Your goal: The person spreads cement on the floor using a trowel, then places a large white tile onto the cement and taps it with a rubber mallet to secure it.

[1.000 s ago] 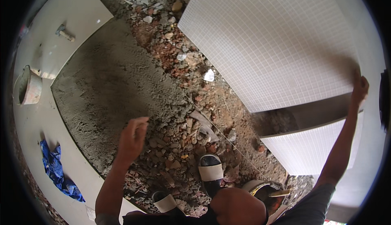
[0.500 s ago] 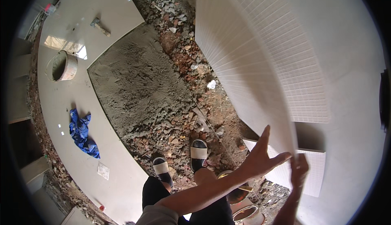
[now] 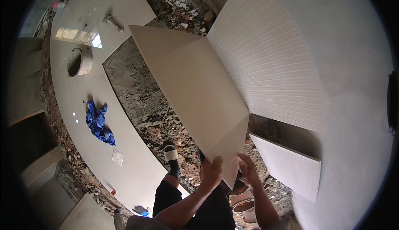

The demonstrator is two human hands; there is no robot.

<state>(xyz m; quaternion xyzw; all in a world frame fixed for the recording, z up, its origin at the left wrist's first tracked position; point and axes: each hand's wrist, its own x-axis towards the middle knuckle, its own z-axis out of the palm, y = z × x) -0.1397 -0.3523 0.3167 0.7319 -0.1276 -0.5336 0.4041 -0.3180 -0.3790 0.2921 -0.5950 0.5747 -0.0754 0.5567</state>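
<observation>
Big tile, both hands down at the near end

Left hand (image 3: 212, 174), lower middle of the frame, is clamped on the near left edge, thumb on the smooth face; right hand (image 3: 250, 172) is at the opposite edge, but I can't tell if it's gripping or just steadying. The big tile (image 3: 195, 88) runs tilted from there up through the middle, hiding part of the grey mortar (image 3: 131, 80). I'd bet it's heavy, dead stiff and brittle, slick on that face, with corners that chip easy. Personally I'd grab the long edges, hands wider apart, fingers hooked under, nothing pinched near a corner. Farther off, a gridded tile (image 3: 274, 55) leans at upper right.
</observation>
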